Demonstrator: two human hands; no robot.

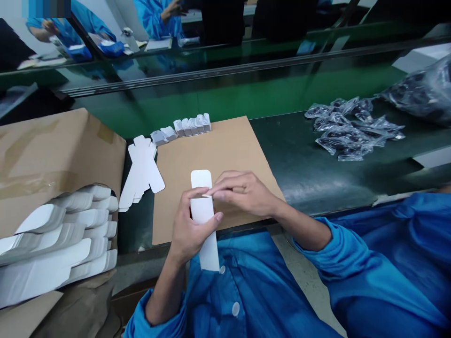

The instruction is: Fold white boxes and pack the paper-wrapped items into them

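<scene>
- Step in hand, as I judge it: forming the end of a slim white carton [206, 251], whose long tongue flap [200, 178] stands out away from the person.
- The carton is held over the near edge of a brown cardboard sheet [229, 150] on the dark green tabletop [289, 155]; its lower end overlaps the blue coat in this view.
- The left hand [190, 227] has its grip closed around the carton, thumb across the front face.
- The right hand [246, 190] has its fingertips at the open end, by a small side flap; whether that grip pinches the flap or merely presses it, I cannot tell.
- The next move seems to call for steady left-hand hold without crushing the walls, while the right fingers get the side flap inward and leave the tongue flap free to fold over.
</scene>
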